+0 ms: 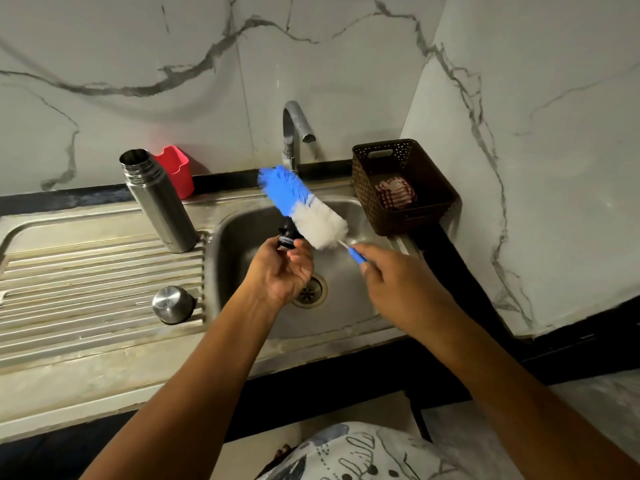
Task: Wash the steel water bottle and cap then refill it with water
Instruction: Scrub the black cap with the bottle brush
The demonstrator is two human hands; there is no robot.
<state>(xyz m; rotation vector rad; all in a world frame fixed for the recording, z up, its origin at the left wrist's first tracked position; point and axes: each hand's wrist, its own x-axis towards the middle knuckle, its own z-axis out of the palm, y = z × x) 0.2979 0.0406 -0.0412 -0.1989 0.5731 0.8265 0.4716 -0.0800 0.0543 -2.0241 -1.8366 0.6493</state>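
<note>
steel sink (pixel 229 258) below us: our l hand (pixel 281 271) pinches black cap (pixel 286 235), r hand (pixel 394 282) curls tight round brush (pixel 311 213) handle, bristles against cap.

Steel bottle (pixel 159 199): brushed metal, soft sheen. Domed cap (pixel 172 304): polished, glossy. Sink (pixel 239 237): dull, stained steel; ribbed drainboard (pixel 86 282). Brush (pixel 304 206): fluffy bristles. Basket (pixel 408 188): perforated matt plastic. Wall (pixel 346 64): smooth marble-look tiles.

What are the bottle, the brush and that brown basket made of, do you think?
Bottle: looks like stainless steel, brushed, with a dull grey sheen and soft reflections.
Brush: the blue and white bristles look soft and synthetic, on a thin stem with a blue handle, probably plastic.
Basket: likely moulded plastic, matte brown, with regular rows of small holes.
</note>
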